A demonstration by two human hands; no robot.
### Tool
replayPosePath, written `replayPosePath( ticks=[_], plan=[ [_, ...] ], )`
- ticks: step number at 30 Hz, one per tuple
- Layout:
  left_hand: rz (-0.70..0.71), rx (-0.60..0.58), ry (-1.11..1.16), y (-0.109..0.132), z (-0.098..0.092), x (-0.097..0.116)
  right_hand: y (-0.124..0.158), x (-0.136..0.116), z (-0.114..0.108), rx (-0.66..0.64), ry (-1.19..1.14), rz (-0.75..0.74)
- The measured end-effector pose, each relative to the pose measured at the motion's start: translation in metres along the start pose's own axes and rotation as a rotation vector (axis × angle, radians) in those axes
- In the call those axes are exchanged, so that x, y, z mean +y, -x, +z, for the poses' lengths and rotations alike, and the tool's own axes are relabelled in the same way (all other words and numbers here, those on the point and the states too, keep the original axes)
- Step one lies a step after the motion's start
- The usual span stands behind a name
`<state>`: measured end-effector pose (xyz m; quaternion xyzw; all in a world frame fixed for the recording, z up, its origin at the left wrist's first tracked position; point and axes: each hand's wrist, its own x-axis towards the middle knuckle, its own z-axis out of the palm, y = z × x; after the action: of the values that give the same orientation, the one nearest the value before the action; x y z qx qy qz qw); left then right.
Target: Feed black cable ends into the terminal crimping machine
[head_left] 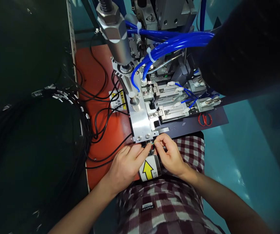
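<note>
Both hands meet at the front end of a metal machine block (141,125). My right hand (170,156) is closed, with thumb and index finger pinching the ends of thin coloured wires (152,143), green and red among them. My left hand (126,164) lies just left of them, fingers curled together and the index fingertip at the same wires. Whatever sits under its fingers is hidden. Right below the fingertips is a white plate with a yellow arrow (148,169). Black cables (110,156) run over the red surface toward the left hand and the block.
A large bundle of black cables (85,120) with silvery ends lies on the dark surface at left. Blue air hoses (179,40) arch over the machine. A metal cylinder (117,42) stands above the block. Red-handled scissors (204,119) lie at the right edge of the base.
</note>
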<state>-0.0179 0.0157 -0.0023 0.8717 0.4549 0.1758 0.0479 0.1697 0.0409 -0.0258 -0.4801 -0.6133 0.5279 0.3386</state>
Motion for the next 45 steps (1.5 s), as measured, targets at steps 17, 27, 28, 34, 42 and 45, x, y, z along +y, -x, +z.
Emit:
replayPosePath(
  ticks=[17, 27, 28, 34, 42, 45],
  plan=[
    [-0.003, 0.017, -0.001, -0.001, -0.001, 0.001, 0.001, 0.0, 0.004, 0.052, -0.033, 0.0],
    [0.0, 0.011, 0.012, -0.001, 0.0, 0.0, 0.002, 0.002, 0.005, 0.064, 0.017, -0.019],
    [-0.001, 0.008, 0.014, 0.0, 0.0, 0.0, 0.002, 0.002, 0.005, 0.072, 0.024, -0.024],
    [-0.004, 0.013, 0.016, 0.0, -0.001, 0.001, 0.004, 0.005, 0.009, 0.094, -0.027, -0.014],
    [0.004, 0.01, 0.0, -0.001, -0.003, 0.001, 0.005, 0.012, 0.014, 0.139, -0.043, -0.051],
    [0.007, 0.012, 0.001, -0.001, -0.003, 0.0, 0.005, 0.013, 0.014, 0.143, -0.05, -0.07]
  ],
)
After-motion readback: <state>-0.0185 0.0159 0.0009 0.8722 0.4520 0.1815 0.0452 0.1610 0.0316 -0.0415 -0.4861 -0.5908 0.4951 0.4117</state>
